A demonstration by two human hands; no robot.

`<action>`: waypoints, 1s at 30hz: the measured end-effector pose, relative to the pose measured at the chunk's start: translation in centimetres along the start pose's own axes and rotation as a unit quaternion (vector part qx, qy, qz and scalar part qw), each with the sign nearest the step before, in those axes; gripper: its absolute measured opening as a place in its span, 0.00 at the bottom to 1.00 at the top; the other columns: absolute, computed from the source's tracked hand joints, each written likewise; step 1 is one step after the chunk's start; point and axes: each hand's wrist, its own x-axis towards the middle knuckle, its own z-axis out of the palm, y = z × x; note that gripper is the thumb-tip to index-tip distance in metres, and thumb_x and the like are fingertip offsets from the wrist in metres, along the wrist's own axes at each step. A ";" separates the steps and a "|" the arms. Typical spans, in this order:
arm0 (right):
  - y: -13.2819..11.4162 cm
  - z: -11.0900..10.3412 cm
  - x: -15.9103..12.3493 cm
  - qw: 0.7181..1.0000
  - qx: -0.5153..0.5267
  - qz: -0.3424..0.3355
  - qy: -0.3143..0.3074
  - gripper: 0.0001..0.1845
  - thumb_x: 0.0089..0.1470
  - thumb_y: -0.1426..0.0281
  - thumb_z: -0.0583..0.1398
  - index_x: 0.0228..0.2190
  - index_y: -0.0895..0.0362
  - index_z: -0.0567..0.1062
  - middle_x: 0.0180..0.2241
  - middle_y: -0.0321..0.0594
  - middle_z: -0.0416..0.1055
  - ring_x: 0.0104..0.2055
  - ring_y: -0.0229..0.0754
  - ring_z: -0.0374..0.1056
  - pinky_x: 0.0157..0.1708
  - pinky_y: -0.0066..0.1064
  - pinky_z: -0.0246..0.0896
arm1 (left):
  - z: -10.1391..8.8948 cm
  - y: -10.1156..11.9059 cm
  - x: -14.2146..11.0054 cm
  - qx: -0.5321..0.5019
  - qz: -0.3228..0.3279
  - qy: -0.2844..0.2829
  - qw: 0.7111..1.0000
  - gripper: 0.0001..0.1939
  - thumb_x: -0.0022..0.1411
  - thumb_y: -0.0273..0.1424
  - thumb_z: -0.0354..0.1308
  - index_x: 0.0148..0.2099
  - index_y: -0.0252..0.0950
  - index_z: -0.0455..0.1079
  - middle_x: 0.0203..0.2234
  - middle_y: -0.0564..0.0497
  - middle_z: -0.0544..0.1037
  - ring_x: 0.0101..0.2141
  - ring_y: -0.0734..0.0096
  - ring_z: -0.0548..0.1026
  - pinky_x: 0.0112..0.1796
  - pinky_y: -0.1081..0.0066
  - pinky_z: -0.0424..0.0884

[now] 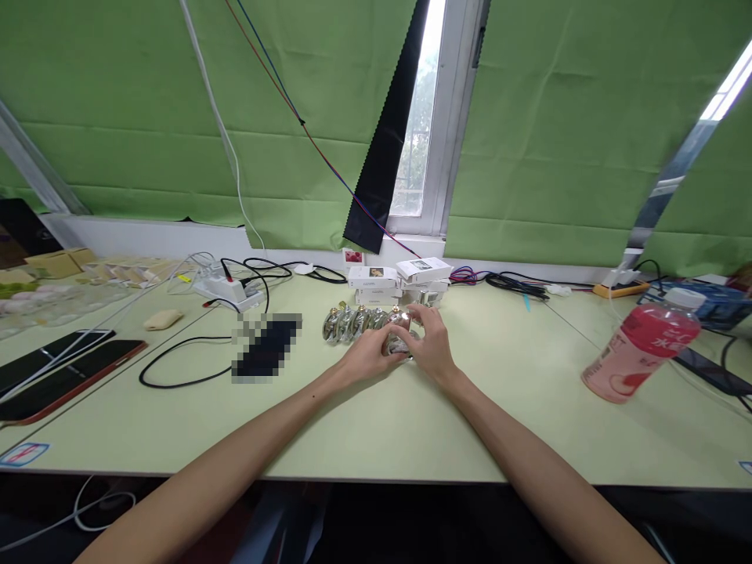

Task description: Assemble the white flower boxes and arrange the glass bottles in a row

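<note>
Curtains (587, 141) hang behind the pale table (529, 360) where both hands (370, 354) (433, 343) grasp a shiny object (397, 343).

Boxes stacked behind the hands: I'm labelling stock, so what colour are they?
The boxes are mostly white, seen best in the head view, the only one.

Pale-green table (517, 352) — bottle (640, 348), white boxes (373, 278), shiny things (352, 323), perhaps wrapped.

Dark object (267, 348) pixelated, shiny item (399, 319) partly behind fingers (428, 317), forearms (247, 446) cropped
</note>
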 end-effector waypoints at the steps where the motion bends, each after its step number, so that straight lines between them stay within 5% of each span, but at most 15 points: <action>1: 0.0 -0.1 0.0 1.000 0.005 -0.009 0.003 0.16 0.60 0.63 0.63 0.48 0.54 0.73 0.38 0.43 0.75 0.42 0.49 0.68 0.43 0.42 0.67 | 0.0 0.0 0.0 -0.001 0.002 -0.001 1.000 0.19 0.59 0.39 0.62 0.50 0.38 0.70 0.20 0.60 0.68 0.22 0.72 0.66 0.25 0.73 0.55; 9: 0.0 -0.7 0.2 0.996 0.049 -0.074 -0.028 0.13 0.66 0.71 0.54 0.49 0.53 0.75 0.42 0.44 0.78 0.44 0.47 0.69 0.45 0.43 0.69 | -0.1 0.0 0.0 0.006 0.002 -0.001 1.000 0.22 0.58 0.40 0.63 0.53 0.37 0.70 0.20 0.59 0.68 0.22 0.72 0.65 0.25 0.73 0.55; 30: 0.6 -0.3 0.0 0.999 0.020 -0.048 0.007 0.07 0.61 0.65 0.61 0.40 0.54 0.75 0.34 0.41 0.74 0.37 0.46 0.66 0.40 0.41 0.67 | -0.1 0.4 -0.3 0.009 0.000 -0.001 1.000 0.23 0.58 0.39 0.63 0.55 0.38 0.69 0.21 0.59 0.70 0.23 0.72 0.67 0.25 0.72 0.55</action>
